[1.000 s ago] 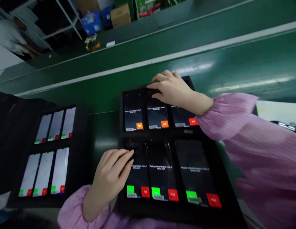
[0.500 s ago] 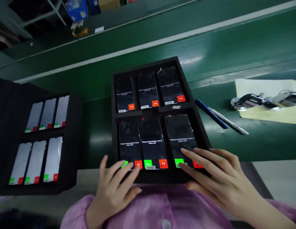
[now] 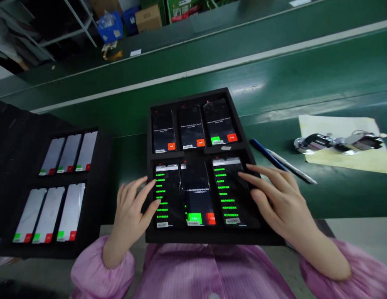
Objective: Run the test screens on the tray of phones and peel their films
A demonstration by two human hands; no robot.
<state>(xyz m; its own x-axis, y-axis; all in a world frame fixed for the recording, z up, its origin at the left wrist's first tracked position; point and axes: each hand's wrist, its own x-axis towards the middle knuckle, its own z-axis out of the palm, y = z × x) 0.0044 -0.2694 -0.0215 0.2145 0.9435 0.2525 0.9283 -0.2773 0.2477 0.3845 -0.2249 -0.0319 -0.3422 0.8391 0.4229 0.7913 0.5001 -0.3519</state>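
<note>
A black foam tray [image 3: 208,237] in front of me holds several smartphones in two rows. My left hand [image 3: 132,207] is open at the tray's left edge, its fingertips over the near-left phone [image 3: 168,191], whose screen lists green text lines. Over the upper right part of the near-right phone [image 3: 229,187], with a similar green list, my right hand [image 3: 279,197] is open with fingers spread. Between them, the near-middle phone [image 3: 198,178] shows a blurred screen with green and red buttons. The far-row phones [image 3: 191,122] have dark screens with red buttons; the rightmost also shows green.
To the left stands a second black tray [image 3: 68,178] of phones with pale screens. Right of my tray lie a blue pen [image 3: 268,154] and a white pen [image 3: 291,166]. Farther right, metal objects [image 3: 339,143] rest on yellowish paper [image 3: 346,161]. Boxes [image 3: 149,18] stand beyond the green bench.
Both hands have moved up from the lower buttons. The near-left and near-right screens switched from melody text to green lists. A green button appeared on the far-right phone.
</note>
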